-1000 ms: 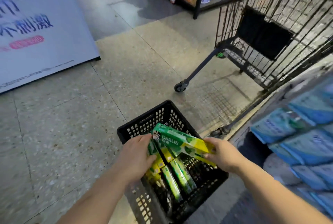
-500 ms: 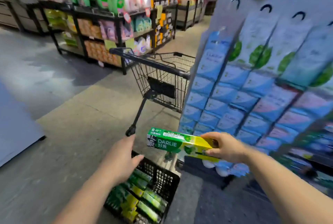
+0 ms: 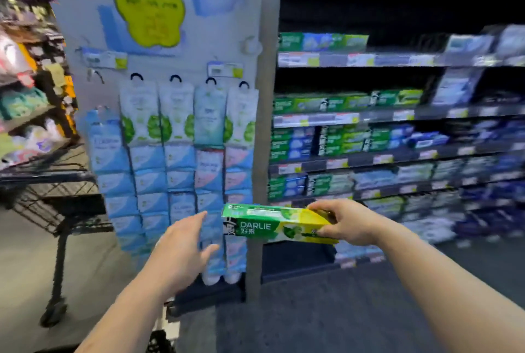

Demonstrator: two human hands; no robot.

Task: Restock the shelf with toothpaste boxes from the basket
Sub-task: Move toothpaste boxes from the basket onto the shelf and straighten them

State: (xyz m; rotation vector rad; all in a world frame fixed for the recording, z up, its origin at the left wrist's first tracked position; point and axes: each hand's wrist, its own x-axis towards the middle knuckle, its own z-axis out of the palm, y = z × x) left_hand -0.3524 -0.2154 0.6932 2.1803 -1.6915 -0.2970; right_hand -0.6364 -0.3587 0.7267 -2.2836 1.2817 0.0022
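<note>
my right hand [image 3: 345, 222] pinches darlie toothpaste box [image 3: 272, 226] at its right end, long axis level, pointing left, before toothpaste shelf [image 3: 369, 118]; left hand [image 3: 181, 247] spread, holding nothing

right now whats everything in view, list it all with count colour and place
toothpaste box: one, green and yellow, marked DARLIE, held level low at centre, in front of the shelves
shelves: several dark tiers, right half, stocked with green and blue boxes too blurred to count
hanging packs: many, white-green above and blue below, on hooks on the grey end panel, left of the shelves
yellow-green sign: one, high on that panel
shopping cart: one, black wire, far left
basket: a black corner only, bottom edge
left hand: open, fingers spread, just left of the box, not touching it
right hand: grips the box's right end
</note>
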